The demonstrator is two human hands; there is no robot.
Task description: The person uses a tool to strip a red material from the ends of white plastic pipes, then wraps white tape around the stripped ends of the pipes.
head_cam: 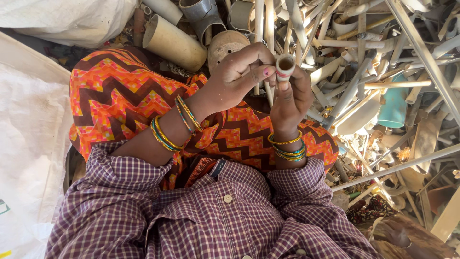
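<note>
My right hand (pixel 290 98) holds a short whitish pipe piece (pixel 285 66) upright, its open end facing me, with a red band around it. My left hand (pixel 237 74) pinches the rim of the same pipe piece with thumb and forefinger. Both wrists carry several thin gold and teal bangles. The hands hover above my lap, which is covered in orange zigzag cloth (pixel 120 96). Checked purple sleeves (pixel 124 192) reach to my forearms.
A big heap of scrap plastic pipes (pixel 364 72) fills the top and right. A wide beige tube (pixel 175 43) and grey pipe fittings (pixel 201 12) lie just beyond my knees. White sacks (pixel 28 144) lie at left. A teal container (pixel 394 108) sits in the heap.
</note>
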